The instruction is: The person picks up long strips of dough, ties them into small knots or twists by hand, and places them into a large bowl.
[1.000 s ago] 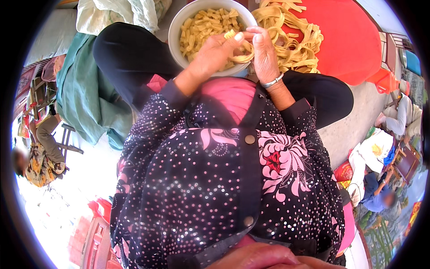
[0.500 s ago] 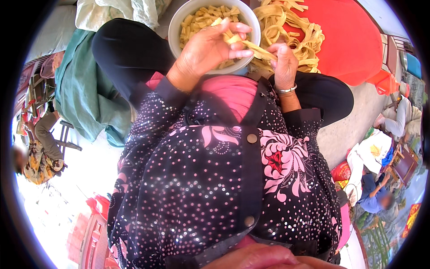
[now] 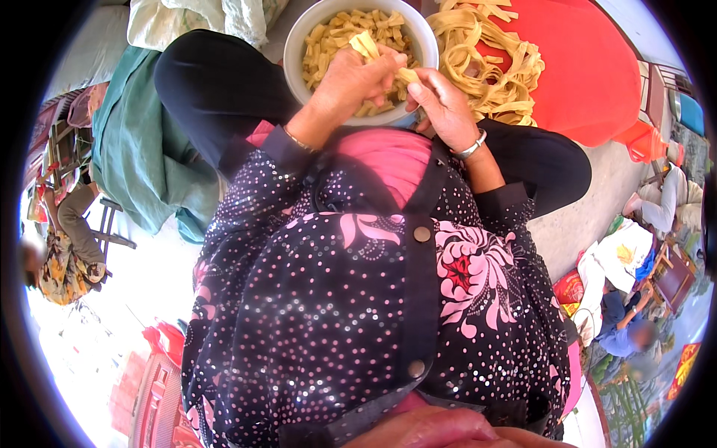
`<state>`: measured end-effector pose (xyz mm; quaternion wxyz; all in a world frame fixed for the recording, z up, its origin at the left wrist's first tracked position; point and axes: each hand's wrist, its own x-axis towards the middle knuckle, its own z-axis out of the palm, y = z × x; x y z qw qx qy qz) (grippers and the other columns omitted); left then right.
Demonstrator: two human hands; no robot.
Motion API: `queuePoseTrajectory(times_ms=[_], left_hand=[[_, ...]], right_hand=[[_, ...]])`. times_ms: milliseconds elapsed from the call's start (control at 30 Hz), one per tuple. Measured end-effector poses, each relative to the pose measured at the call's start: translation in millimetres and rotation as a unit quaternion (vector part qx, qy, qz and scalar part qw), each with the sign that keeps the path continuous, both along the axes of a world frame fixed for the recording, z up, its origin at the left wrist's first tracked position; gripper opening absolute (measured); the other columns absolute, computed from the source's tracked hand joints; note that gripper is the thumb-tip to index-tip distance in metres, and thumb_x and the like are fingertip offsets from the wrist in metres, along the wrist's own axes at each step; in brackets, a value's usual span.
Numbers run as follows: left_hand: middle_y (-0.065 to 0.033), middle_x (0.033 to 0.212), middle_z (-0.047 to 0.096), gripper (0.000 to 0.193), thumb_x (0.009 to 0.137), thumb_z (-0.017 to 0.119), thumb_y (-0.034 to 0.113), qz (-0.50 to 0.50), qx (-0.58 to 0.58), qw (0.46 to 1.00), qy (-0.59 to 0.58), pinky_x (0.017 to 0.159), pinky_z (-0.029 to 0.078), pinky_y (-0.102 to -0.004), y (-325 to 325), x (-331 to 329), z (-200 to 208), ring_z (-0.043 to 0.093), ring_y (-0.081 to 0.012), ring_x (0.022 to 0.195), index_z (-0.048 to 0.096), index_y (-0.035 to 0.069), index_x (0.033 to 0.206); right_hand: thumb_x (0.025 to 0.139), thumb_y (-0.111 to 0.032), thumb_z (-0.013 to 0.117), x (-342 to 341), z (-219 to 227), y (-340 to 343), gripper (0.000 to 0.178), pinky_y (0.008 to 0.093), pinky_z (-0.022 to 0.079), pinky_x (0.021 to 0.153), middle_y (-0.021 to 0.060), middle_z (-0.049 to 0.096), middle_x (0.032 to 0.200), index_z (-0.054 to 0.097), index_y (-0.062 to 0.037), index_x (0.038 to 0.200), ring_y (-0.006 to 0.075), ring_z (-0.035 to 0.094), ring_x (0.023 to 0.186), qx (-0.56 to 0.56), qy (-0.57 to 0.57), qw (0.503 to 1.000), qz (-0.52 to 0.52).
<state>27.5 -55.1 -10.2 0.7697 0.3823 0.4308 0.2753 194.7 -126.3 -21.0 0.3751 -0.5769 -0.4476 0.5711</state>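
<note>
My left hand (image 3: 352, 81) is closed over a flat yellow strip (image 3: 364, 45), whose folded end sticks up above the fingers. At the strip's other side, the thumb and fingers of my right hand (image 3: 446, 110) pinch it, close beside the left. Both hands are over the near part of a white bowl (image 3: 293, 67), which holds many short folded yellow pieces (image 3: 327, 39). Long loose strips (image 3: 464, 46) of the same yellow material lie tangled to the right of the bowl. What the strip looks like inside my fingers is hidden.
A red round surface (image 3: 586, 71) lies under and beside the loose strips. Green cloth (image 3: 146, 149) and a whitish sack (image 3: 198, 22) are at the left. Other people sit at a distance on both sides, near bags (image 3: 620, 254) on the right.
My left hand has turned and closed from open, spread fingers. My right hand has moved left toward it, so the stretch of strip between them is shorter.
</note>
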Motion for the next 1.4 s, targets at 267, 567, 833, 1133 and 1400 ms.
queuePoseTrajectory(times_ms=[267,567,833,1133,1400], left_hand=[[0.0035,0.060,0.039,0.011,0.089,0.057,0.013,0.129,-0.006,0.986,-0.103,0.046,0.031,-0.0204,21.0,-17.9,38.5,0.028,-0.0027,0.046,0.060,0.002,0.088],[0.0013,0.066,0.051,0.018,0.089,0.057,0.016,0.142,0.184,0.969,-0.079,0.051,0.041,-0.0210,115.9,-1.7,86.7,0.043,-0.0043,0.053,0.062,-0.001,0.092],[0.0032,0.061,0.051,0.017,0.089,0.056,0.014,0.176,0.388,0.904,0.043,0.044,0.036,-0.0202,192.9,21.0,90.1,0.045,-0.0050,0.049,0.060,0.006,0.075],[0.0037,0.055,0.052,0.026,0.084,0.061,0.027,0.112,0.394,0.874,0.261,0.045,0.035,-0.0213,139.3,7.7,82.3,0.045,-0.0034,0.050,0.064,0.003,0.075],[-0.0060,0.080,0.065,0.028,0.088,0.056,0.019,-0.082,0.117,0.972,0.189,0.050,0.046,-0.0247,35.1,-11.2,-0.5,0.061,-0.0097,0.063,0.063,0.001,0.109]], right_hand=[[0.093,-0.025,0.052,4.3,39.4,27.2,0.029,0.0273,0.042,0.056,0.0072,0.054,0.062,0.058,-0.0021,0.076,0.0159,0.052,0.055,0.174,-0.143,0.973,0.052],[0.090,-0.034,0.051,26.9,103.4,147.1,0.028,0.0422,0.042,0.046,0.0120,0.054,0.057,0.052,-0.0096,0.077,0.0329,0.057,0.056,0.436,-0.480,0.761,0.015],[0.090,-0.026,0.051,40.0,124.0,216.1,0.019,0.0447,0.045,0.052,0.0138,0.059,0.063,0.056,-0.0095,0.084,0.0338,0.060,0.061,0.390,-0.559,0.732,0.022],[0.093,-0.034,0.048,50.6,60.9,154.9,0.028,0.0441,0.043,0.055,0.0162,0.058,0.068,0.055,-0.0075,0.086,0.0372,0.057,0.067,0.230,-0.501,0.834,-0.006],[0.083,-0.018,0.064,8.2,33.0,59.7,0.011,0.0335,0.047,0.051,0.0069,0.060,0.072,0.061,-0.0094,0.089,0.0235,0.060,0.061,0.425,-0.361,0.825,0.088]])
